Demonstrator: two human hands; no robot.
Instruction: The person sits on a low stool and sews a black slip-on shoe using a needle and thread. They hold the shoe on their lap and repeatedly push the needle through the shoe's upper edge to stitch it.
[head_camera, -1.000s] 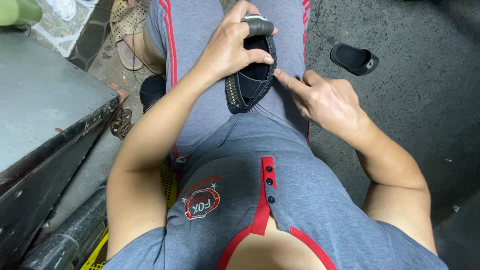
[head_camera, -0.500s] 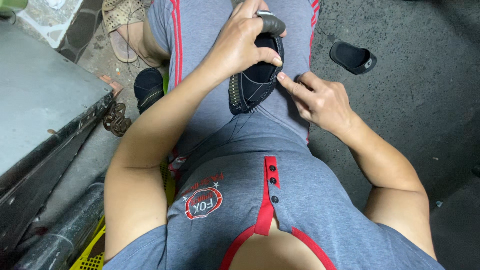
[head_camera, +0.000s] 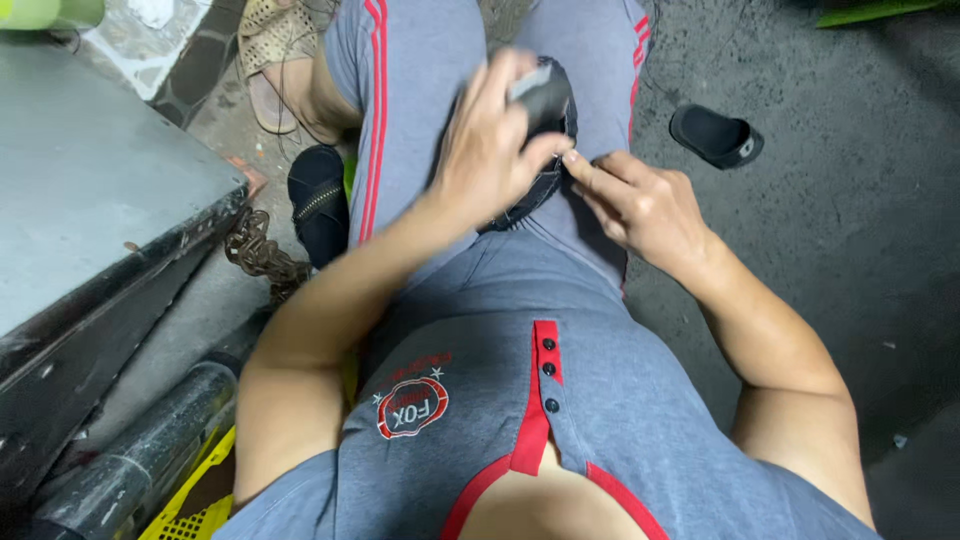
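Left hand now covering black pouch, right hand seemingly pinching its edge

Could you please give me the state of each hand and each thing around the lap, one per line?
left hand: closed over the dark shoe, blurred
right hand: fingertips touching the shoe's edge
dark shoe: lying on the lap, held
black sandal: lying on the ground, untouched
rusty chain: slack beside the metal table

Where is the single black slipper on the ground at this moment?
In the head view, the black slipper lies on the dark ground at upper right, beyond the right hand and apart from it.
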